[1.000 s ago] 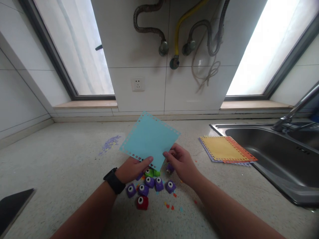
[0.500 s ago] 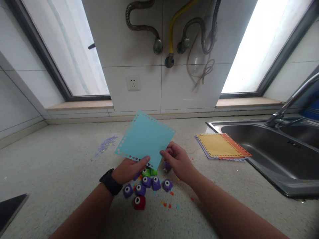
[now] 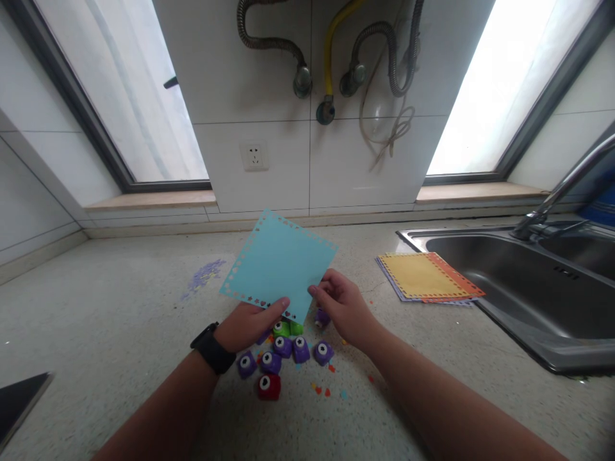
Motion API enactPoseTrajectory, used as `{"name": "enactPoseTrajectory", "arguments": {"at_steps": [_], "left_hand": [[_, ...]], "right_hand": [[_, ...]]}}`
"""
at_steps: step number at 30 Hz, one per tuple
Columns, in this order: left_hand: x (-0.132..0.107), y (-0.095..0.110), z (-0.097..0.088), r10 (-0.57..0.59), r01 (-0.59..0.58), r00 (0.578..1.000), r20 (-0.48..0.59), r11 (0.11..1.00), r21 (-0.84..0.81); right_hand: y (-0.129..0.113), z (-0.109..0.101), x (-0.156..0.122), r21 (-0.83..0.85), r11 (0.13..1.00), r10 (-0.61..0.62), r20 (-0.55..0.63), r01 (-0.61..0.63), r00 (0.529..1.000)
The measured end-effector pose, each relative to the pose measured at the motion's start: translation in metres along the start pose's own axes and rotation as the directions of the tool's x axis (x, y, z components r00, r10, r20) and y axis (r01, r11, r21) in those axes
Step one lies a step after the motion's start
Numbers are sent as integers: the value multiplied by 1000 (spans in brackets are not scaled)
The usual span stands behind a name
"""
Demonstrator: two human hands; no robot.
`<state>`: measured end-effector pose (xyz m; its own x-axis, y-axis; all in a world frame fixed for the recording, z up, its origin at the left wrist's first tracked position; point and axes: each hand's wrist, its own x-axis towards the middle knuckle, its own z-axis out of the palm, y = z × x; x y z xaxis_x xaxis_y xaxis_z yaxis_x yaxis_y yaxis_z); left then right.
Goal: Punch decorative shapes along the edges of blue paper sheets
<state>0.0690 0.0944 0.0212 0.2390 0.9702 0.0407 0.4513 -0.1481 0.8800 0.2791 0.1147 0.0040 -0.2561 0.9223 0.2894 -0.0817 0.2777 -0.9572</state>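
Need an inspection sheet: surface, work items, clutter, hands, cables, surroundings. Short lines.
Surface: speckled pale countertop.
Work items: blue sheet, held up, holes along its edges; punches in purple, green and red on the countertop.
Clutter: purple scraps at left; orange bits near the punches; stacked sheets, yellow on top, at the sink's edge.
Hands: left hand grips the blue sheet's near edge; right hand at its right edge, pinch unclear.
Cables: pale cord or tube, looped by the wall.
Surroundings: sink, wall socket, ribbed hoses, yellow pipe.
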Motion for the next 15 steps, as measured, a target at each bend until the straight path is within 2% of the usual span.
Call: {"name": "enactPoseTrajectory", "arguments": {"at_steps": [15], "left_hand": [[0,1,0,-20,20,1000,0,1000,24]], "right_hand": [[0,-1,-2,1,1000,-6,6,6,1000]]}}
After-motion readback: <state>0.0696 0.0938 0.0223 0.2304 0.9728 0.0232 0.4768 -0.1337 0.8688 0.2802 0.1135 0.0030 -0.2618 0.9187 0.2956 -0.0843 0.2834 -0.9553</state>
